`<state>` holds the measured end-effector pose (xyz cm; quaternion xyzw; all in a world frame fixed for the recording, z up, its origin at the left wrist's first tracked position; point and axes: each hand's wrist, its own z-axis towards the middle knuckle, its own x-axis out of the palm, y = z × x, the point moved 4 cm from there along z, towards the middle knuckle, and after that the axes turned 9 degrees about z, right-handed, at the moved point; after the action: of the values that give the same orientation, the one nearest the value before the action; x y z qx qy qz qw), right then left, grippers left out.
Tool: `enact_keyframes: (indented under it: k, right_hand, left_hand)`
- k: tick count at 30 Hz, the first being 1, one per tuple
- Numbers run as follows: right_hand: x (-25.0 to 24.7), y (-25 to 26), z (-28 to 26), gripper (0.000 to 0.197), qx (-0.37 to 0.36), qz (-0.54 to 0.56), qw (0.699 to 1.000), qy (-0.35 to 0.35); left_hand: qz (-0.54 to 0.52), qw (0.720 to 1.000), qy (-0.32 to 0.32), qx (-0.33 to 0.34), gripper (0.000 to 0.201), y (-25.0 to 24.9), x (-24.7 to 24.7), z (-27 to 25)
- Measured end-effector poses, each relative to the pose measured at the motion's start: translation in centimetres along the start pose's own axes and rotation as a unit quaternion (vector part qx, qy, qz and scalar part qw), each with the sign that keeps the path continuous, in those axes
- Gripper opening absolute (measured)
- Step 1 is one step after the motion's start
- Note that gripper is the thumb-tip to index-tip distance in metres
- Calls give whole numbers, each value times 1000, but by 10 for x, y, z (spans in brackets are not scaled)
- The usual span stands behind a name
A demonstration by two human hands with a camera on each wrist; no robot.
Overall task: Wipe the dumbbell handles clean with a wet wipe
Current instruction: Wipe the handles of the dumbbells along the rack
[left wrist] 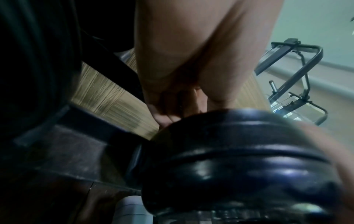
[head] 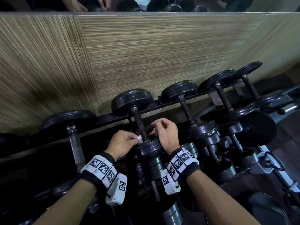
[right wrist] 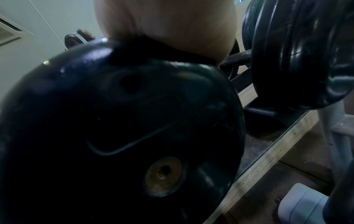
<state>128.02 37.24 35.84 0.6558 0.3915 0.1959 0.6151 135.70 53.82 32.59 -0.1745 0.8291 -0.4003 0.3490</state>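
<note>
Fingers of both hands half-hide the wet wipe against the handle

Both my forearms reach forward, a marker band on each wrist – my left hand curls in, thumb and fingers pinching the wipe; my right hand sits just beside it – fingers bent, knuckles up, palm down
</note>
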Motion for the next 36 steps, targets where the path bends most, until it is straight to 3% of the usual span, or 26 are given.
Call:
enact_keyframes:
  k: [5, 11, 15, 26, 32, 36]
  right_hand:
    - [0, 0, 0, 19, 2, 2, 1000, -2]
    - [1, -1, 0, 19, -2, 4, 1000, -6]
    - [0, -2, 1, 19, 2, 6, 1000, -3]
    - [0, -3, 2, 19, -5, 5, 1000, -8]
    - [0, -6, 3, 20, -4, 9, 1000, -6]
    - [-1, -5, 3, 19, -5, 8, 1000, -3]
  left_hand:
    - [29, 999, -19, -24, 10, -4, 2, 3]
    - [-22, 998, 43, -28, 24, -10, 16, 9]
    - [-40, 998, 26, -34, 14, 2, 9, 2]
    - [-38, 996, 44, -66, 16, -8, 19, 9]
    - [38, 999, -18, -30, 13, -16, 7, -12]
    - [1, 1000, -14, 21, 14, -36, 3, -15]
